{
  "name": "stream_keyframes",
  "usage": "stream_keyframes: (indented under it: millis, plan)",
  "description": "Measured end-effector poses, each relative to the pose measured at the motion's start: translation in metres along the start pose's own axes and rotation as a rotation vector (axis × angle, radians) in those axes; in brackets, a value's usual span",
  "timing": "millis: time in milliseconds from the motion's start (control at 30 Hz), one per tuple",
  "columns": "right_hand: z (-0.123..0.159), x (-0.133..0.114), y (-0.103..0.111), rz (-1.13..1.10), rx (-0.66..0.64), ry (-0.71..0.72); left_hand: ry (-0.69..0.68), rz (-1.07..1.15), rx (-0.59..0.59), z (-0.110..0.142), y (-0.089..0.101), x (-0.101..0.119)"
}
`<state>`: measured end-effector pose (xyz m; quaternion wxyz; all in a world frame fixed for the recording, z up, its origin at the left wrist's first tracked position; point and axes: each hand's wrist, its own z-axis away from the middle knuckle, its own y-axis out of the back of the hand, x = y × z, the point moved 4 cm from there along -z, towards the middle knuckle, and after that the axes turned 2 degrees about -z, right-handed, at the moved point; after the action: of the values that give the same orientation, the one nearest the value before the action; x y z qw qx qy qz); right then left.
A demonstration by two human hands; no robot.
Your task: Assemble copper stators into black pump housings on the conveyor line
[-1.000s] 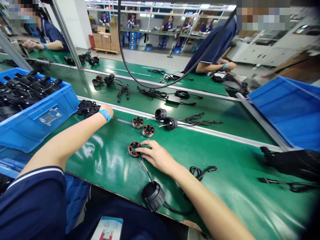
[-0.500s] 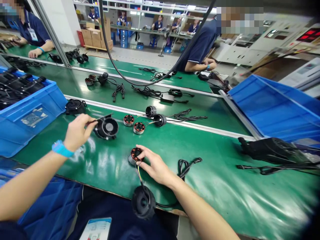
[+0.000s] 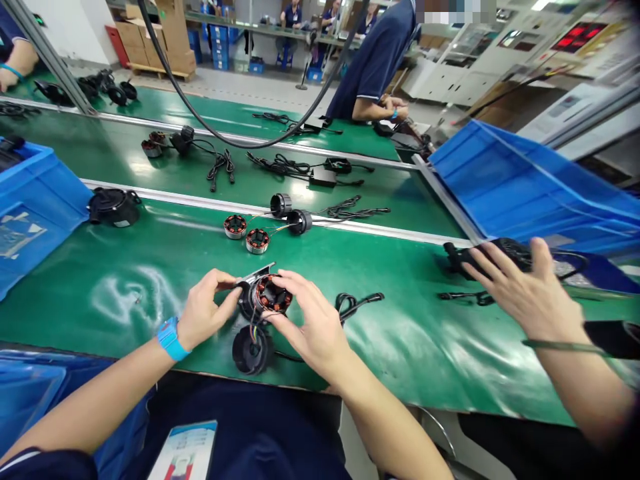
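Observation:
My left hand (image 3: 204,313) grips a black round housing (image 3: 246,298) just above the green bench (image 3: 125,287). Against it, my right hand (image 3: 310,320) holds a copper-wound stator (image 3: 273,297), fingers wrapped round its rim. Coloured wires run from the stator down to a black round cap (image 3: 251,349) at the bench's near edge. A coiled black cable (image 3: 355,303) lies right of my right hand.
Two more stators (image 3: 246,233) with black caps (image 3: 290,213) lie further back. A black housing (image 3: 113,208) sits by the blue crate (image 3: 35,200) at left. A co-worker's hand (image 3: 520,293) reaches for a black part at right, below a blue bin (image 3: 530,187). Other people work beyond.
My left hand brought the black housing from the left to the middle. My right hand lifted the stator against it. A co-worker's hand has come in at right.

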<state>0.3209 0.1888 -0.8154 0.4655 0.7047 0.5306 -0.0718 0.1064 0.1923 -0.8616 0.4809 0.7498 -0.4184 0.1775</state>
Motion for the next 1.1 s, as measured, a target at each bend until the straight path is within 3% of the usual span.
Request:
stream_keyframes:
  millis: [133, 333, 533, 667, 867, 967, 1100]
  plan:
    - [-0.004, 0.003, -0.008, 0.066, 0.012, 0.015, -0.082, -0.026, -0.105, 0.003, -0.008, 0.015]
    - [-0.004, -0.004, -0.014, 0.239, 0.112, 0.070, -0.046, -0.024, 0.057, -0.002, -0.031, 0.019]
    - [-0.002, 0.005, -0.005, 0.064, -0.028, 0.015, -0.055, -0.068, 0.077, 0.000, -0.034, 0.016]
    - [0.004, 0.003, -0.014, 0.303, 0.045, 0.068, 0.026, 0.000, 0.105, 0.002, -0.033, 0.009]
    - [0.017, -0.005, -0.037, 0.501, -0.075, 0.138, 0.085, 0.070, 0.150, 0.005, -0.033, 0.004]
    - [0.023, -0.012, -0.021, 0.442, -0.030, 0.149, 0.044, 0.109, 0.186, 0.001, -0.021, 0.016]
    - [0.039, -0.021, 0.017, 0.227, 0.252, 0.202, -0.019, 0.053, 0.325, -0.006, 0.002, 0.028]
